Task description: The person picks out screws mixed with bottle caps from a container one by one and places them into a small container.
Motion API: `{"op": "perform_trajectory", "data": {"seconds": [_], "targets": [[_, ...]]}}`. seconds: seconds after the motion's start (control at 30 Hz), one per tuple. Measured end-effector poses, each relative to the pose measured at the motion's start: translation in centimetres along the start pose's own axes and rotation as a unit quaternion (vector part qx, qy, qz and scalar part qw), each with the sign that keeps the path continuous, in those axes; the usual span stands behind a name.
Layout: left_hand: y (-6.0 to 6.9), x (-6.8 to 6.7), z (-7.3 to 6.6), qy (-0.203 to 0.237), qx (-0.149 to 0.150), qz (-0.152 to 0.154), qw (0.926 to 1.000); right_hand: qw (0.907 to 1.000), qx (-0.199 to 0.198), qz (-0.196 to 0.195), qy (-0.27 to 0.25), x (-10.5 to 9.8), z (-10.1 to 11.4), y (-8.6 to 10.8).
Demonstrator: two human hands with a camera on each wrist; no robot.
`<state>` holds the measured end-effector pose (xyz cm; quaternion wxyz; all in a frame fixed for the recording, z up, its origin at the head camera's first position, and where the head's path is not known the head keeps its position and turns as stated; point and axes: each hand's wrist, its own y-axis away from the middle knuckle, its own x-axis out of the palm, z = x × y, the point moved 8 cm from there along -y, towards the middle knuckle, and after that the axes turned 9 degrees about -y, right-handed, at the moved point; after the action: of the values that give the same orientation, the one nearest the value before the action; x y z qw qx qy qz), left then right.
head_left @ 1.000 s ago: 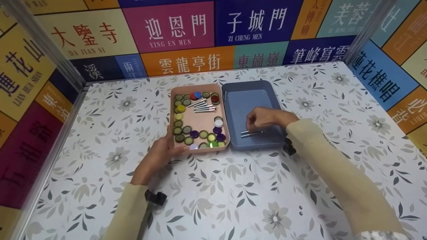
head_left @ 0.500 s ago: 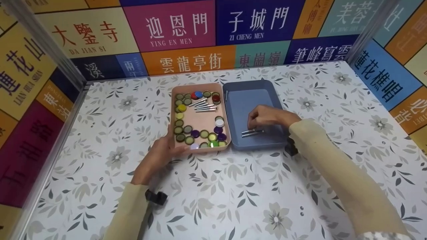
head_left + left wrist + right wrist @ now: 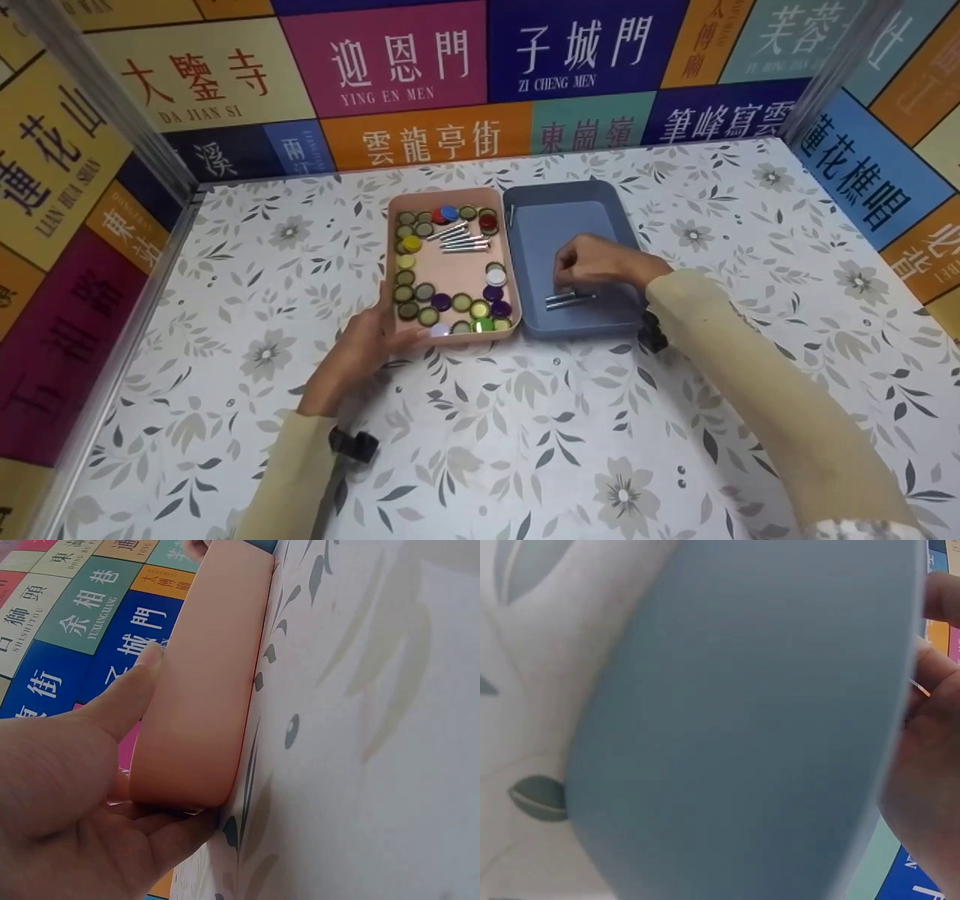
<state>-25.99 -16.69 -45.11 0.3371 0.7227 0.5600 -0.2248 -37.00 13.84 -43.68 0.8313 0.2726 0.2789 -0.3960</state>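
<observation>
A pink tray (image 3: 455,262) holds many bottle caps (image 3: 441,302) round its sides and several silver screws (image 3: 465,243) near its top. My left hand (image 3: 364,341) grips its near left corner; in the left wrist view the thumb (image 3: 139,686) lies at the rim and the fingers bend round the corner. Inside the blue tray (image 3: 540,247), my right hand (image 3: 600,261) pinches a silver screw low over the tray floor, its fingertips partly hiding it. Other silver screws (image 3: 570,303) lie side by side just below those fingers. The tray wall (image 3: 742,720) fills most of the right wrist view.
The two trays stand side by side on a tabletop with a leaf-patterned cover (image 3: 480,435). One more screw (image 3: 511,216) leans along the blue tray's far left wall. Colourful panels with lettering (image 3: 390,67) enclose the back and sides.
The right hand has shifted slightly at the lower part of the blue tray, and a further screw shows at its fingertips beside those lying there. The left hand stays on the pink tray.
</observation>
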Motion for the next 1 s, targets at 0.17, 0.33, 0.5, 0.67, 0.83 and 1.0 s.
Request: {"op": "perform_trajectory", "data": {"seconds": [0.17, 0.33, 0.5, 0.67, 0.83, 1.0], "targets": [[0.0, 0.1, 0.0, 0.016, -0.004, 0.006, 0.9998, 0.9994, -0.028, -0.017, 0.01, -0.2, 0.7, -0.2], [0.0, 0.0, 0.2, 0.02, -0.014, 0.008, 0.9997, 0.9974, -0.06, -0.034, 0.023, -0.7, 1.8, -0.3], [-0.1, 0.1, 0.4, 0.02, -0.02, 0.011, 0.9995, 0.995, -0.079, -0.055, 0.029, -1.1, 2.9, -0.5], [0.0, 0.1, 0.2, 0.009, -0.013, 0.01, 0.9998, 0.9886, -0.105, -0.092, 0.057, -1.4, 3.7, -0.7], [0.1, -0.1, -0.2, 0.003, 0.003, 0.0, 1.0, 0.9812, -0.135, -0.118, 0.071, -1.7, 4.7, -0.9], [0.0, 0.1, -0.1, 0.009, -0.011, 0.009, 0.9999, 0.9803, -0.138, -0.126, 0.065, -1.7, 5.4, -1.0]]}}
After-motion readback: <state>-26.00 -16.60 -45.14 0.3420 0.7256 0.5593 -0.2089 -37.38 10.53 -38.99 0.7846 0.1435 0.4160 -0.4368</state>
